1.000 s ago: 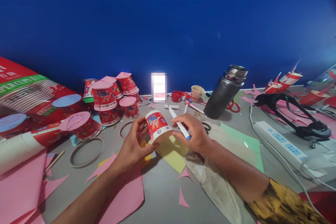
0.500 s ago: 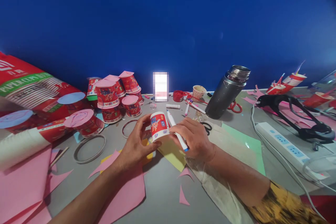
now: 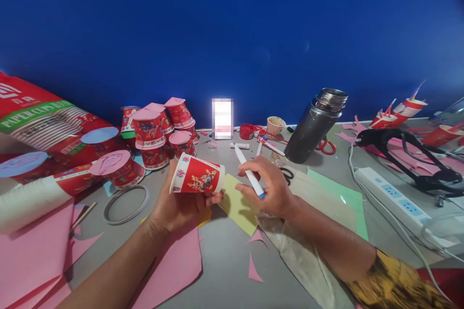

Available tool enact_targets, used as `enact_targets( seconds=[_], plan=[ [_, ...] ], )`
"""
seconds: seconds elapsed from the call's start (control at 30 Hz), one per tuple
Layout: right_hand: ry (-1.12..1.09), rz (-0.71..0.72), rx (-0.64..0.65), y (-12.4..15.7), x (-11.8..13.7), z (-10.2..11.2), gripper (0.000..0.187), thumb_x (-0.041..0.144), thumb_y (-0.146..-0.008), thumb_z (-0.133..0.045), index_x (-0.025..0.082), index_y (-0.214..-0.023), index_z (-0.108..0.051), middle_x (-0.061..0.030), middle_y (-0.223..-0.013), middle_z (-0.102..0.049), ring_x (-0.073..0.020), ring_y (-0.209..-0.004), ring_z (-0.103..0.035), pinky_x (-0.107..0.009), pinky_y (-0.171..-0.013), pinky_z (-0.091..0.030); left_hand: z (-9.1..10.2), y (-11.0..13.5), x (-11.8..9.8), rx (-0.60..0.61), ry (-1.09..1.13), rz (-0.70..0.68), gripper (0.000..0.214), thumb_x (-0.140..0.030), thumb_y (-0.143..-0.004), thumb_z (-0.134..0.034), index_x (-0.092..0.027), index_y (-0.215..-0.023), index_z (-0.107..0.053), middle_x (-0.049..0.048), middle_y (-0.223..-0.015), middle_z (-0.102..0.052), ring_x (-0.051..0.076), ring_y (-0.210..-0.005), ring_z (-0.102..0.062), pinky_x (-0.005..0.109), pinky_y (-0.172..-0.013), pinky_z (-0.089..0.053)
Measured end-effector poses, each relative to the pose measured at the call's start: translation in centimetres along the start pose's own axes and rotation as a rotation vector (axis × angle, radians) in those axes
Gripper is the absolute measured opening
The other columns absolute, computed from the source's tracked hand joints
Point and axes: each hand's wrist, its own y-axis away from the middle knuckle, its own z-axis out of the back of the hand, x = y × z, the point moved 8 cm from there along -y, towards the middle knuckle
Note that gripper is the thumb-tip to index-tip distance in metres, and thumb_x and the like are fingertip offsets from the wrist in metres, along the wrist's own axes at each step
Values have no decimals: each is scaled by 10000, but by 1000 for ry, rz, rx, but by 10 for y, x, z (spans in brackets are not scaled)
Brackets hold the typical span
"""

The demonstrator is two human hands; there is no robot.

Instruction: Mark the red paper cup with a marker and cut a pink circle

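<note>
My left hand [image 3: 177,205] is closed round a red printed paper cup [image 3: 197,180], held on its side above the table with its mouth to the left. My right hand [image 3: 270,188] grips a white marker with a blue end [image 3: 249,177], its tip pointing away from me. The two hands are a little apart. Below them lie a yellow paper sheet [image 3: 237,205] and pink paper [image 3: 174,265].
Red cups capped with pink discs [image 3: 155,137] are stacked at the back left, beside cup sleeves [image 3: 43,130]. A metal flask [image 3: 313,125] leans at the back right. Scissors [image 3: 288,174], loose markers, a ring [image 3: 125,205], a power strip [image 3: 395,198] and black cables lie around.
My left hand has turned the cup from upright to lying sideways and drawn it left, away from my right hand, which no longer touches it and keeps the marker.
</note>
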Motion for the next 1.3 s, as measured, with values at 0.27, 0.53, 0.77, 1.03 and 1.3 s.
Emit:
enact_targets(
  seconds=[0.27,0.53,0.77,1.03,1.3],
  plan=[
    [1,-79,2,4,-9,-5,264,260,-985,-709,252,-1237,-630,-50,-963,-787,-226,-844,-724,-380,-774,-594,12,-2,2,-201,-225,-78,825,-913,-894,-523,-181,-1183,-774,166,-1065,-843,349,-878,-801,558,-913,-664],
    [-101,-283,6,7,-28,-3,370,402,-968,-762,231,-1267,-627,-71,-1010,-811,-209,-845,-765,-329,-726,-607,-1,8,-19,-189,-918,-430,996,-742,-722,-903,-275,-1525,-543,164,-1533,-623,424,-1399,-615,545,-1138,-556],
    [15,-26,29,2,-4,-3,235,276,-983,-722,242,-1198,-631,-54,-944,-783,-222,-814,-714,-356,-719,-577,-12,16,-26,-236,-1435,-691,939,-701,-771,-894,-318,-1533,-499,143,-1451,-528,397,-1378,-561,611,-1125,-552],
    [105,156,89,4,13,-10,217,125,-993,-640,247,-1172,-639,-51,-933,-783,-224,-798,-699,-352,-721,-557,-13,16,-23,-229,-1511,-708,996,-729,-757,-888,-308,-1552,-461,144,-1429,-521,392,-1311,-577,620,-1095,-551],
    [-127,-357,-120,8,-59,12,171,279,-967,-724,244,-1125,-670,-18,-888,-767,-202,-771,-749,-317,-718,-610,-11,19,-27,-202,-1152,-660,501,-571,-1064,-581,-339,-1508,-566,75,-1216,-658,267,-1088,-655,463,-959,-587]
  ],
)
